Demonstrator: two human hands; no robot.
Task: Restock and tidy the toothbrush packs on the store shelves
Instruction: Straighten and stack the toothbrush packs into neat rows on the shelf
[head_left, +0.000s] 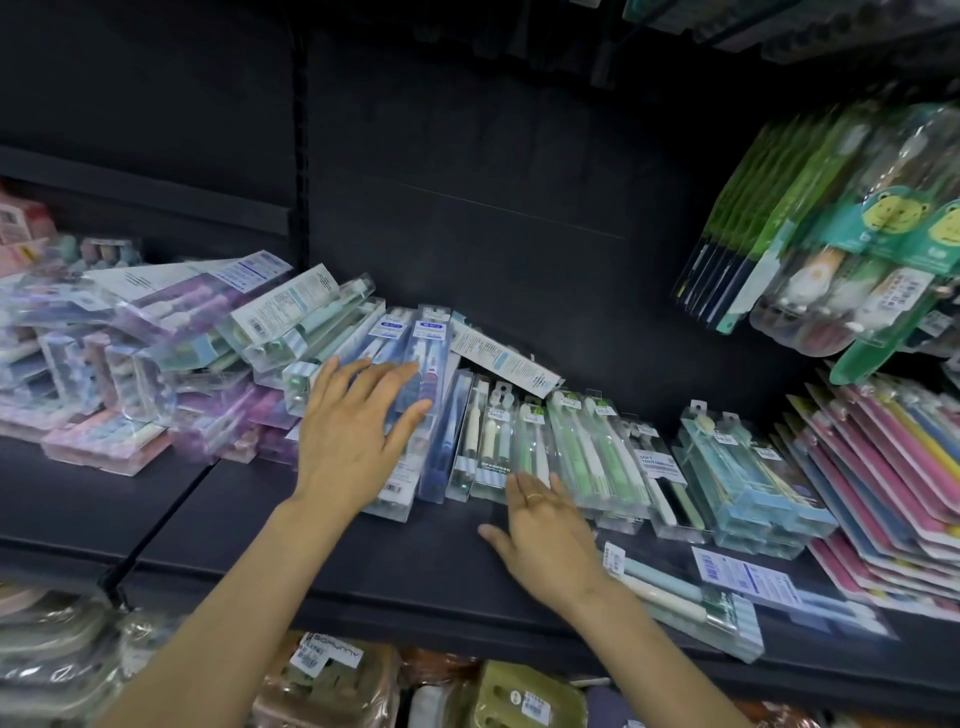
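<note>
Both open palms — left hand (358, 431), right hand (545, 530) — press toothbrush packs (426, 395); a shove could topple the leaning pile (270, 322).

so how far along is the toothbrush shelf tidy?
Partway. Done: green and white packs stand in a neat row. In hand: left hand lies flat on the blue packs, right hand at the row's front edge. Left: purple heap and loose pack on the shelf.

On the dark shelf (322, 525), the left hand (353, 436) lies flat, fingers spread, on blue toothbrush packs (426, 395); the right hand (545, 540) rests open just beside green packs (571, 447).
</note>
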